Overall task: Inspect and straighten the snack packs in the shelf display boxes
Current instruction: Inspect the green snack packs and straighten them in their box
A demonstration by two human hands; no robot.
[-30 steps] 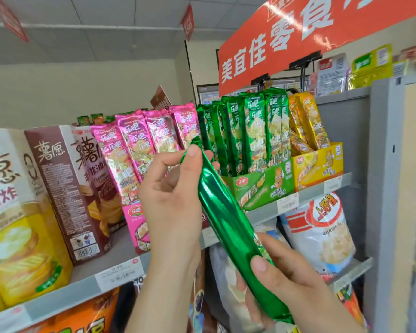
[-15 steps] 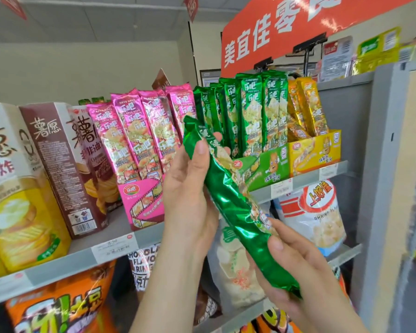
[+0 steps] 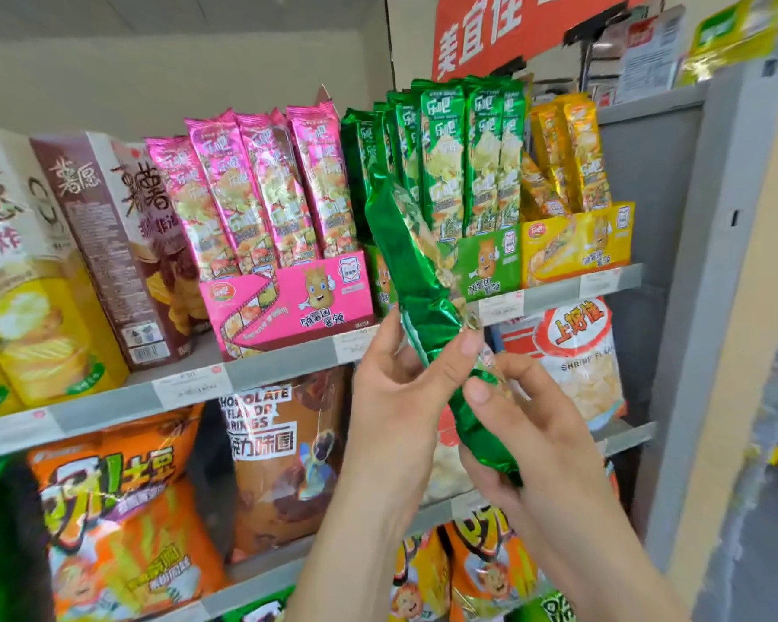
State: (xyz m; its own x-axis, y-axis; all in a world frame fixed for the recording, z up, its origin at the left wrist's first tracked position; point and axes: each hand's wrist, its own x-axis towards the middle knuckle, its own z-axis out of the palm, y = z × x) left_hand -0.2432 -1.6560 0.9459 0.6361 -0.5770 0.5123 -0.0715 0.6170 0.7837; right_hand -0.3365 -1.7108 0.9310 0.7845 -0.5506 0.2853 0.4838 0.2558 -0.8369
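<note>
Squarely in the head camera's frame, a person holds a long green snack pack (image 3: pixel 423 280) in both hands in front of a shop shelf (image 3: pixel 266 370). The left hand (image 3: pixel 400 388) grips the pack near its middle, thumb pressed on the front and fingers curled behind. The right hand (image 3: pixel 526 424) is wrapped around the lower end, thumb on top. The pack tilts, its upper end leaning left, and it is out of its box, hanging before the left part of the green display box (image 3: pixel 490 262).

That box stands on the shelf with more green packs (image 3: pixel 463 154) upright inside it. Just to its left a pink display box (image 3: pixel 288 303) carries pink packs (image 3: pixel 261 190) that lean slightly left. To the right, touching the green box, a yellow display box (image 3: pixel 576 242) holds yellow packs (image 3: pixel 567 150), one of them slumped at an angle.

Brown and white cartons (image 3: pixel 109 244) stand at the far left of the same shelf. On the shelf below sit a chocolate rings bag (image 3: pixel 279 464) and a white shrimp snack bag (image 3: pixel 580 356). Orange bags (image 3: pixel 122 523) fill the lower left. A red sign (image 3: pixel 490 33) with white characters hangs above the shelving.
</note>
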